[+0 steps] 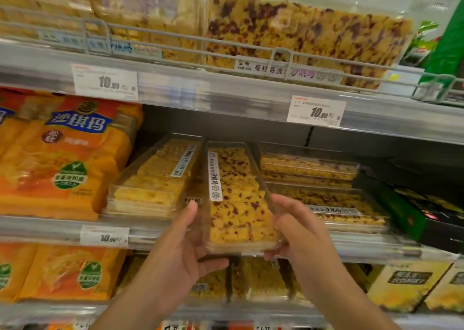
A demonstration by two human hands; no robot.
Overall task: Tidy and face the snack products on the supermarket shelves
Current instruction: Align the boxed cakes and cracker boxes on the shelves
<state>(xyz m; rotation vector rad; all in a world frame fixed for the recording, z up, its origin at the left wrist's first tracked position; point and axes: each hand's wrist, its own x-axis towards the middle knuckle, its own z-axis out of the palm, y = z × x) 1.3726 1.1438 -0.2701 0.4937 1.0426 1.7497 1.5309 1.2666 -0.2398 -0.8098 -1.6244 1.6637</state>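
A clear plastic box of yellow snack cake with dark red bits (238, 204) lies lengthwise on the middle shelf (376, 250), its near end sticking out over the shelf edge. My left hand (185, 252) grips its left near corner, thumb up the side and fingers under it. My right hand (296, 229) grips the right near corner the same way. A white label strip runs along the box lid.
A plain yellow cake box (155, 179) sits left of the held box, and stacked fruit cake boxes (324, 194) sit to its right. Orange snack bags (62, 159) fill the left. A dark green and black carton (431, 216) stands at right. Wire rails front the upper shelf.
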